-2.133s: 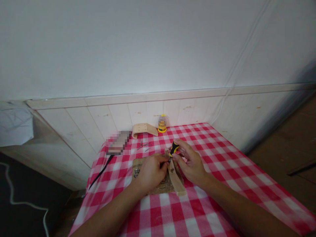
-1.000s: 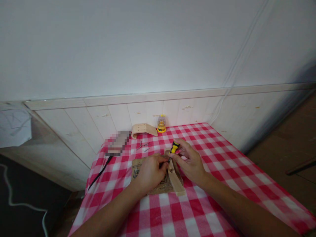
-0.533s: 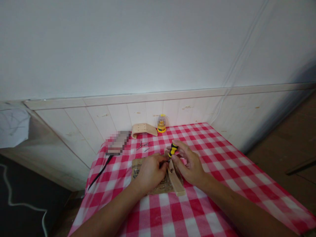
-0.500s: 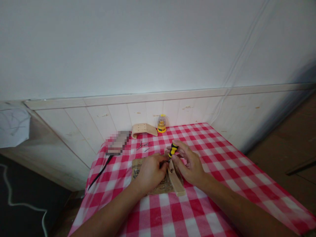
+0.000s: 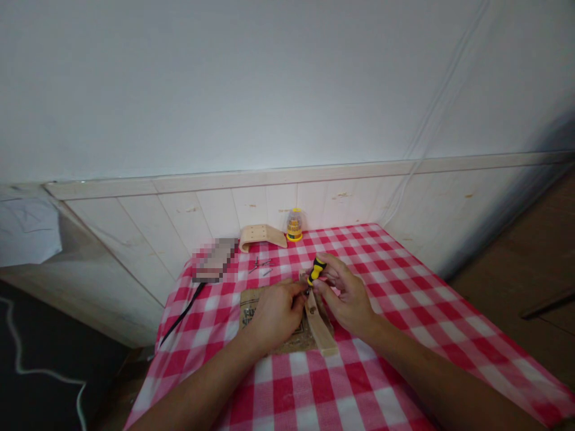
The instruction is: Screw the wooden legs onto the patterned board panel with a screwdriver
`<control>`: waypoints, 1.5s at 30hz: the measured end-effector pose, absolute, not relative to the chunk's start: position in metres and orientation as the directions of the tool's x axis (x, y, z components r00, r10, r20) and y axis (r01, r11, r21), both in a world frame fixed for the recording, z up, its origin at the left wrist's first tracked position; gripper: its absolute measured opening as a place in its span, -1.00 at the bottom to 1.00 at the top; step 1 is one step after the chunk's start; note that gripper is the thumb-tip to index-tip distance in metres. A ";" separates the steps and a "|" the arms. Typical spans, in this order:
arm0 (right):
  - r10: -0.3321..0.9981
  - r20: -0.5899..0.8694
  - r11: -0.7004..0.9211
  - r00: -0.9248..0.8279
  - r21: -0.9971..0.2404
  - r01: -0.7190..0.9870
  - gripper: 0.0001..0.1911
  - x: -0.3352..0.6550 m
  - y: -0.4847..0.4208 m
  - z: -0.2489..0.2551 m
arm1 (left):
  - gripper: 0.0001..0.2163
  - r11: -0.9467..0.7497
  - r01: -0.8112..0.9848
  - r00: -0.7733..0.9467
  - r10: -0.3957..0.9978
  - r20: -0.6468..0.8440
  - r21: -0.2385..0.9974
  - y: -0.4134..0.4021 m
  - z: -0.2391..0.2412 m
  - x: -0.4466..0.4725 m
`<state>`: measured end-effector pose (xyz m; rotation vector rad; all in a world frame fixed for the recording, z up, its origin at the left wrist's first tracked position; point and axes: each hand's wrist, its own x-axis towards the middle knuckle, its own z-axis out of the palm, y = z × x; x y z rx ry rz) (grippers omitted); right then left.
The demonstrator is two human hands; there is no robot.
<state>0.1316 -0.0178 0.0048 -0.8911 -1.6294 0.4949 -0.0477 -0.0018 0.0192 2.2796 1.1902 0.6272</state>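
My right hand (image 5: 348, 298) is closed around a small yellow-and-black screwdriver (image 5: 317, 271), which leans with its tip down. The tip meets a long, narrow wooden piece (image 5: 322, 334) near its far end; a dark spot shows on the wood just below. Beside that tip, the thumb and fingers of my left hand (image 5: 279, 308) are pressed together against the wood. What lies right under those fingertips is hidden. Beneath the wood and my left hand is a flat brown printed packet (image 5: 252, 299).
On the red-and-white checked cloth (image 5: 287, 395), several loose screws (image 5: 263, 264) lie beyond my left hand. Behind them stand a curved wooden piece (image 5: 261, 233) with holes and a yellow-capped bit case (image 5: 294, 226) by the wall. A blurred-out object (image 5: 216, 260) with a black strap lies left.
The screwdriver handle has turned or tilted slightly in my right hand, whose fingers have shifted a little. My left hand and the wooden piece stay almost in place.
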 end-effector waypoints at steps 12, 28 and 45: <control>0.785 0.617 0.603 -0.053 -0.741 0.295 -0.50 0.132 -0.018 0.008 | -0.77 -0.503 0.610 0.517 0.838 0.173 0.613 -0.002 0.019 -0.047; 0.781 0.623 0.603 -0.039 -0.737 0.307 -0.50 0.132 -0.016 0.005 | -0.75 -0.495 0.614 0.515 0.841 0.164 0.615 -0.002 0.018 -0.047; 0.733 0.680 0.635 -0.033 -0.666 0.392 -0.46 0.131 -0.016 0.006 | -0.75 -0.508 0.622 0.512 0.840 0.182 0.596 -0.001 0.019 -0.048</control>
